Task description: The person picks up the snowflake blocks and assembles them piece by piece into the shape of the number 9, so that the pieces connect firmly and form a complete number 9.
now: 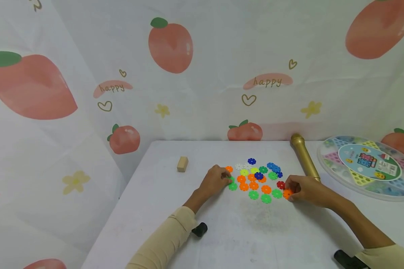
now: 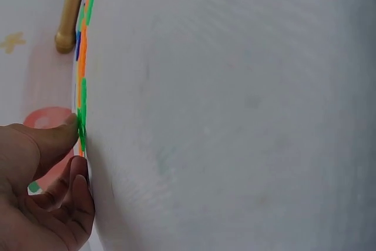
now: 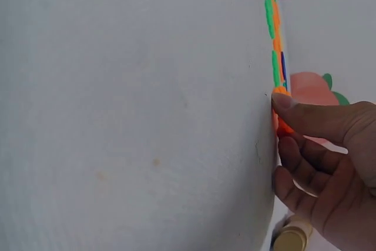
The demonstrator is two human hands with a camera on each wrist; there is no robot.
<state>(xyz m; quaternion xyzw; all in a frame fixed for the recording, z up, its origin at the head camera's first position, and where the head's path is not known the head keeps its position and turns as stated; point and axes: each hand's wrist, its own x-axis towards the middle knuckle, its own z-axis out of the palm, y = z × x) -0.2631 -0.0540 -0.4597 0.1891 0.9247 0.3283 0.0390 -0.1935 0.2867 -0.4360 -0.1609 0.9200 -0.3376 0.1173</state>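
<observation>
Discs (image 1: pixel 253 185) in orange, green, blue, white, yellow and red; around them, white cloth (image 1: pixel 205 101) in a coral-peach and yellow-flower print at twelve o'clock, gold stick (image 1: pixel 305 158) at two, board (image 1: pixel 370 162) with pink, yellow and blue dotted triangles at three, beige block (image 1: pixel 182 164) at nine.

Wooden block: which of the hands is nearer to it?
Left: the left hand is right of the wooden block; the right hand is farther right, past most colored discs.

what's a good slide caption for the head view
Left hand and right hand flank colourful notched discs spread on a white table.
</observation>
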